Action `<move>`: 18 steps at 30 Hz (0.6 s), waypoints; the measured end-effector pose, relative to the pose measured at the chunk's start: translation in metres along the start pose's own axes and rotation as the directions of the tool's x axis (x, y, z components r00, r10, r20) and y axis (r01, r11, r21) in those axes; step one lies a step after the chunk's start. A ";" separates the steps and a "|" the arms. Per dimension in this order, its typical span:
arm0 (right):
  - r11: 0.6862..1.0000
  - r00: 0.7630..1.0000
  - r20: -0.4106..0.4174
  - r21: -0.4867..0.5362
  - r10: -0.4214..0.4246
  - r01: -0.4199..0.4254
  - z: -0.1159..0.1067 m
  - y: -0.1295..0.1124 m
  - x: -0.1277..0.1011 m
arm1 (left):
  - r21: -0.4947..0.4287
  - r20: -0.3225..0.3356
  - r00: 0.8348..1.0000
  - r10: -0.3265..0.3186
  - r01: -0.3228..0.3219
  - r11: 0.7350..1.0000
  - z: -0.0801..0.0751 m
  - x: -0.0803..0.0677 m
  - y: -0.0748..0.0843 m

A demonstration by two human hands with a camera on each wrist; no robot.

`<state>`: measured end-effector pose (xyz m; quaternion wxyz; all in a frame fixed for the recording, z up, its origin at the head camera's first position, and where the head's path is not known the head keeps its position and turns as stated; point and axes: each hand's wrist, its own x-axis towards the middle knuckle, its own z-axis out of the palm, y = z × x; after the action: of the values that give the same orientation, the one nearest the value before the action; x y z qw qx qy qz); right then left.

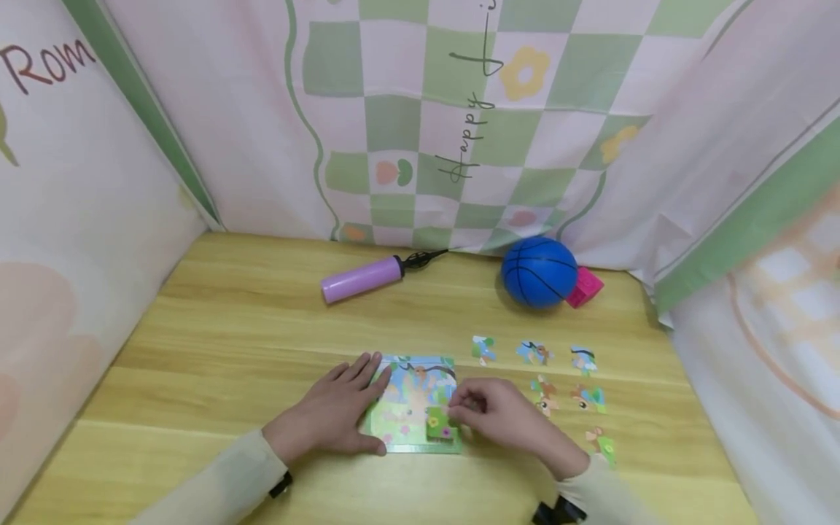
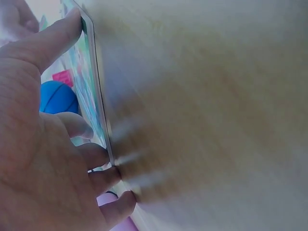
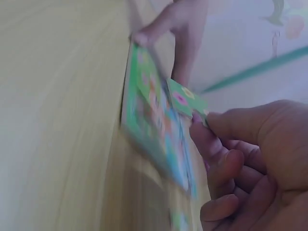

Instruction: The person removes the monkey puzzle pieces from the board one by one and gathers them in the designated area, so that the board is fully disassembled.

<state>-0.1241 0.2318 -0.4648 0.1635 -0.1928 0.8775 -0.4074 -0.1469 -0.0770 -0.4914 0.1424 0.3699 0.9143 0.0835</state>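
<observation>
- Pale wood grain covers the table (image 1: 230, 328), and a square puzzle board (image 1: 410, 397) with a green border lies flat near its front edge, between the two hands.
- The left hand (image 1: 337, 412) rests spread at the board's left side, fingers straight, thumb and fingertips touching its edge; the left wrist view shows those fingers (image 2: 103, 178) lined up along the board's thin rim (image 2: 96, 86).
- The right hand (image 1: 502, 415) pinches a small green puzzle piece (image 1: 440, 424) between thumb and fingertips, held at the board's lower right corner; in the right wrist view the piece (image 3: 185, 98) stands tilted, one edge on or just above the board (image 3: 154, 125), which I cannot tell through the blur.
- Seven loose puzzle pieces (image 1: 545, 375) lie scattered on the table to the right of the board, well apart from one another.
- Toward the back sit a purple hand pump (image 1: 364, 278), a blue ball (image 1: 539, 271) and a pink block (image 1: 585, 286) touching the ball.
- A checked pink-and-green cloth (image 1: 459, 109) hangs behind and on both sides.
</observation>
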 end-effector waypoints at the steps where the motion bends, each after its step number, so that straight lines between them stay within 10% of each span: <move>1: 1.000 1.000 0.006 0.007 0.009 -0.009 -0.005 0.005 -0.006 | 0.002 0.001 1.000 -0.001 0.001 1.000 -0.001 0.000 0.000; 18: 0.983 0.985 -0.044 -0.073 0.165 -0.168 -0.027 0.047 -0.050 | 0.007 0.019 1.000 -0.004 0.003 1.000 -0.002 0.000 0.001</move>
<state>-0.1023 0.3007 -0.4779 0.1728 -0.1169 0.9085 -0.3621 -0.1470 -0.0763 -0.4888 0.1499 0.3695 0.9138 0.0765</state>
